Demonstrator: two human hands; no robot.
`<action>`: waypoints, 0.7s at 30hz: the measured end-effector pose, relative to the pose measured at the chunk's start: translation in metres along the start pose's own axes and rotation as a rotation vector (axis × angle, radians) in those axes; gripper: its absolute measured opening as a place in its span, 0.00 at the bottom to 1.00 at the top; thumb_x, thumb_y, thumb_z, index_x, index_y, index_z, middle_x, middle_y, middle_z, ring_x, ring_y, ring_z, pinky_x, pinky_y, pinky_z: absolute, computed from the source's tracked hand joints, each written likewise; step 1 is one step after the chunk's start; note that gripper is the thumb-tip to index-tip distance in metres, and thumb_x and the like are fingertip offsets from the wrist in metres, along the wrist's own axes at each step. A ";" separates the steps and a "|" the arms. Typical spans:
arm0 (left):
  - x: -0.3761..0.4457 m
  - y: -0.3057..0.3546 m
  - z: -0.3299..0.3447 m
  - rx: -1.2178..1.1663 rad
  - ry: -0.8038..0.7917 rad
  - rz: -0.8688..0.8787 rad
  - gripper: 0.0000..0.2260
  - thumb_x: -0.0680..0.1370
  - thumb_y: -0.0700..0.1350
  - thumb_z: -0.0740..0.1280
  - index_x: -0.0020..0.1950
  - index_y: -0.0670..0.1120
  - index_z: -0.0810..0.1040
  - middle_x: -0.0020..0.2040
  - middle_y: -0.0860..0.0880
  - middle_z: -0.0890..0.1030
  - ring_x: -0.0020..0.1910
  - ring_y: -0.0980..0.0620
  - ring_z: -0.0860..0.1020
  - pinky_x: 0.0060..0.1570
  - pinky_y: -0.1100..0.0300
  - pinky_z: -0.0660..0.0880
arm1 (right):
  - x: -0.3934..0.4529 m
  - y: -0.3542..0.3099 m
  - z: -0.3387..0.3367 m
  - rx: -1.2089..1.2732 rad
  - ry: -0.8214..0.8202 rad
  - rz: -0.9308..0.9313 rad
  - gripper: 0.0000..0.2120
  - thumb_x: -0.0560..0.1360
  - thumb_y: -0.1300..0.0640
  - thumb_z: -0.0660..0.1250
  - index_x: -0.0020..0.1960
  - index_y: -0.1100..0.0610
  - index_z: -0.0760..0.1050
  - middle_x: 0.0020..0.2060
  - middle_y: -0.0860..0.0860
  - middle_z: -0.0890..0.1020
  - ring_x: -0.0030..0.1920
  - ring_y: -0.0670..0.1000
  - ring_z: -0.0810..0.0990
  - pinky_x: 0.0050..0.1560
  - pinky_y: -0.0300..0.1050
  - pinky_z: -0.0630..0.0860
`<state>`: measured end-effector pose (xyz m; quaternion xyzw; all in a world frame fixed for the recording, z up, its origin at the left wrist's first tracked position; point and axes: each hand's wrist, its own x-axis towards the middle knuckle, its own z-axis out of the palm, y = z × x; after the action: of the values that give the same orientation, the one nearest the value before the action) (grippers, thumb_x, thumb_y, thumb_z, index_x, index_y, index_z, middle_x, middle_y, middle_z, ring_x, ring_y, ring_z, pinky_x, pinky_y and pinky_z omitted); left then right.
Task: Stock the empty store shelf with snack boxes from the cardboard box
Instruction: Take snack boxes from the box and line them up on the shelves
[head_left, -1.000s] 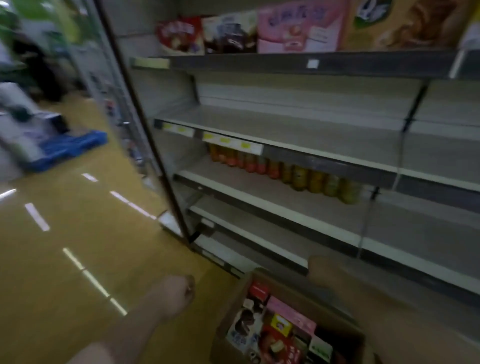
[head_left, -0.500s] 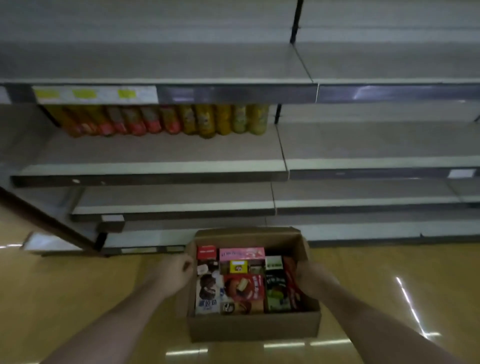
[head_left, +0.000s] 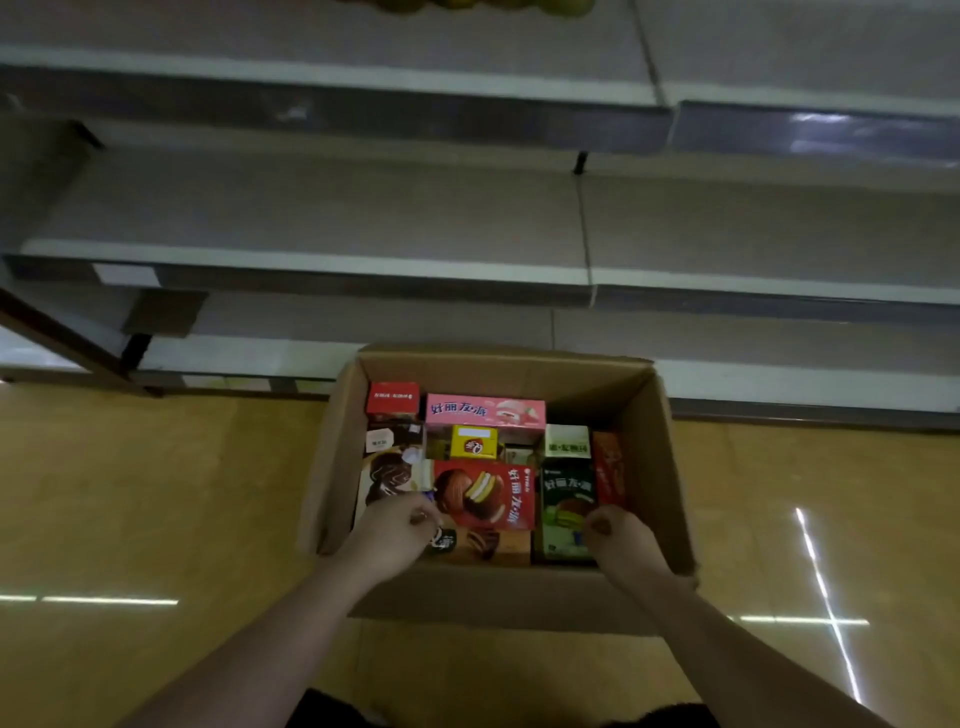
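An open cardboard box (head_left: 498, 592) sits on the floor in front of the shelving, packed with snack boxes standing on end. Among them are a pink box (head_left: 485, 410), a red pie box (head_left: 485, 493), a green box (head_left: 567, 501) and a brown-and-white box (head_left: 387, 478). My left hand (head_left: 392, 535) is inside the carton with curled fingers over the brown-and-white box's lower end, thumb at the seam with the red box. My right hand (head_left: 621, 538) curls round the green box's lower right corner. The empty grey shelves (head_left: 322, 218) rise just behind the carton.
The yellow shop floor (head_left: 156, 493) spreads to both sides of the carton, with light streaks reflected on it. A dark upright post (head_left: 57, 332) of the shelving stands at the left. Bottles (head_left: 467, 5) show at the very top edge.
The view has dropped from the shelves to the carton, which now rests on the floor. Both hands have left its outer sides and moved inside onto the snack boxes.
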<state>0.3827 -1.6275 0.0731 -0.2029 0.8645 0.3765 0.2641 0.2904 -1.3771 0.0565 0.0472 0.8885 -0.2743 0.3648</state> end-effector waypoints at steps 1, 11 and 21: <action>0.005 -0.003 0.000 0.007 -0.006 -0.006 0.07 0.81 0.48 0.61 0.52 0.53 0.79 0.53 0.57 0.80 0.47 0.49 0.82 0.49 0.51 0.79 | 0.009 -0.001 0.008 0.010 -0.015 0.017 0.04 0.80 0.58 0.62 0.51 0.51 0.74 0.49 0.50 0.79 0.45 0.45 0.77 0.48 0.41 0.76; 0.091 -0.096 0.043 -0.001 0.112 0.024 0.10 0.80 0.49 0.63 0.61 0.54 0.76 0.51 0.61 0.77 0.50 0.65 0.75 0.50 0.64 0.74 | 0.136 -0.029 0.161 0.705 -0.248 0.158 0.03 0.77 0.65 0.62 0.48 0.62 0.75 0.47 0.61 0.80 0.41 0.54 0.78 0.37 0.44 0.74; 0.093 -0.097 0.031 -0.763 0.215 -0.210 0.09 0.81 0.54 0.61 0.55 0.51 0.77 0.53 0.53 0.81 0.52 0.55 0.78 0.58 0.51 0.74 | 0.158 -0.053 0.164 0.732 -0.129 0.143 0.06 0.76 0.67 0.60 0.41 0.60 0.71 0.38 0.56 0.75 0.37 0.53 0.73 0.37 0.45 0.71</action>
<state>0.3727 -1.6795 -0.0540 -0.4118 0.6600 0.6177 0.1152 0.2619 -1.5257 -0.1219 0.2191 0.7012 -0.5500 0.3972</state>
